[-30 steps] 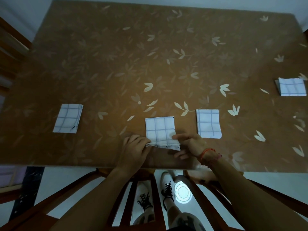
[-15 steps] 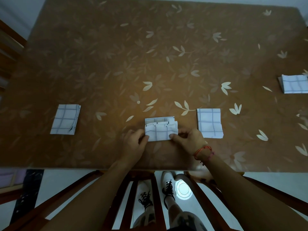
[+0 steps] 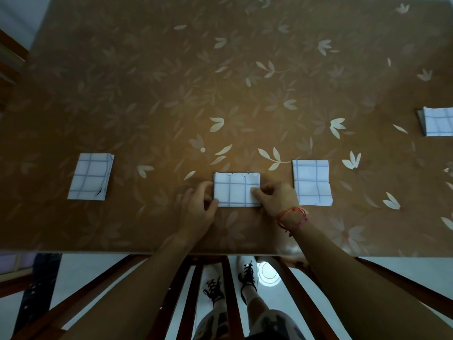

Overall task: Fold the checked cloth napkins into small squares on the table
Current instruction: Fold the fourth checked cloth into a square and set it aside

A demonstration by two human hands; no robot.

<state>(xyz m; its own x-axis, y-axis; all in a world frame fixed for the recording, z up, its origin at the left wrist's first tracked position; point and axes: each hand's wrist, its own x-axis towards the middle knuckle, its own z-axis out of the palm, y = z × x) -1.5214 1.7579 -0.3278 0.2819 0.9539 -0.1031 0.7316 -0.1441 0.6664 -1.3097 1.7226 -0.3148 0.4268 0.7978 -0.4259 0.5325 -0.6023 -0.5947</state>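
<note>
A white napkin with blue checks (image 3: 235, 190) lies folded into a small flat rectangle near the table's front edge, at the centre. My left hand (image 3: 198, 207) rests against its left edge, fingertips at the lower left corner. My right hand (image 3: 277, 198), with a red cord on the wrist, presses fingers on its right edge. Three more folded checked napkins lie flat: one at the left (image 3: 91, 176), one just right of my right hand (image 3: 311, 182), one at the far right edge (image 3: 437, 121).
The table (image 3: 220, 82) has a brown cover with a pale leaf pattern. Wooden chair rails (image 3: 228, 290) and my shoes show below its front edge. A wooden chair back (image 3: 9, 60) stands at the far left.
The centre napkin's near half was lifted and folded over away from me; it now lies flat at half its earlier depth. Both hands moved forward with it and now press its side edges.
</note>
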